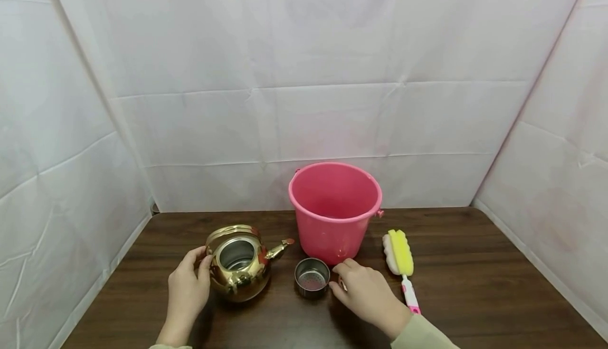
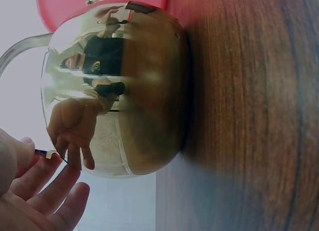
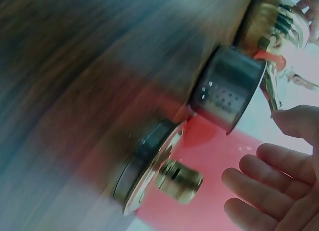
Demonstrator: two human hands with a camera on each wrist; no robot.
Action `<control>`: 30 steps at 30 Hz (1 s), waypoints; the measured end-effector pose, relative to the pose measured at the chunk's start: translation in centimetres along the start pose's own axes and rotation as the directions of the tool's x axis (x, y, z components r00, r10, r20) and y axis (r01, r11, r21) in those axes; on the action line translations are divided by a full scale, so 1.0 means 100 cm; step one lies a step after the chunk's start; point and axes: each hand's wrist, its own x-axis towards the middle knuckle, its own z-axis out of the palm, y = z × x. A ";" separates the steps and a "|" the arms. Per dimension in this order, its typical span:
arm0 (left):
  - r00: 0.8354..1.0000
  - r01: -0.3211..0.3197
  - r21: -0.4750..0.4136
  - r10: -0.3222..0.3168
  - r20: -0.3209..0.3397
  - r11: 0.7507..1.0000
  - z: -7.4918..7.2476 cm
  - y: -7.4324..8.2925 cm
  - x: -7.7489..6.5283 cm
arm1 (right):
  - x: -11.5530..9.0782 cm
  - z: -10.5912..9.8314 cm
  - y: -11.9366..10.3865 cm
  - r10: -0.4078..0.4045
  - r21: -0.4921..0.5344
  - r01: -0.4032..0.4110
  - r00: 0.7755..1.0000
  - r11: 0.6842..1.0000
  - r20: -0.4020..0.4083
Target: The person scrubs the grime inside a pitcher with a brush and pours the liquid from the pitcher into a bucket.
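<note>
A shiny gold teapot (image 1: 239, 280) without its lid in place stands on the table, spout toward the right. My left hand (image 1: 187, 285) pinches the teapot's edge at the left foot of its handle, as the thumb and fingers (image 2: 50, 191) show in the left wrist view. To the right of the spout sits a round metal strainer basket (image 1: 312, 277) with small holes in its bottom. My right hand (image 1: 363, 291) hovers just right of the strainer with its fingers loosely extended. Below those fingers lies the teapot lid (image 3: 179, 181), gold knob up, mostly hidden in the head view.
A pink bucket (image 1: 334, 217) stands behind the strainer and the lid. Farther right lies a sponge brush (image 1: 401, 254) with a yellow and white head and a white and pink handle. White cloth walls (image 1: 304, 74) enclose the dark wooden table (image 1: 465, 275) on three sides.
</note>
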 end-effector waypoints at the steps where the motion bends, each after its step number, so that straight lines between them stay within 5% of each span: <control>1: 1.000 0.001 0.001 -0.001 0.001 1.000 0.000 0.000 0.000 | -0.001 -0.001 0.002 0.004 -0.007 -0.004 1.000 1.000 -0.011; 14: 1.000 0.008 -0.007 -0.008 0.001 1.000 0.000 0.000 0.000 | -0.015 -0.010 0.024 0.152 -0.072 -0.149 0.988 0.986 0.031; 30: 0.999 0.038 -0.014 -0.037 0.028 0.999 -0.001 0.000 0.001 | -0.029 -0.018 0.037 0.318 -0.059 -0.313 0.934 0.948 0.162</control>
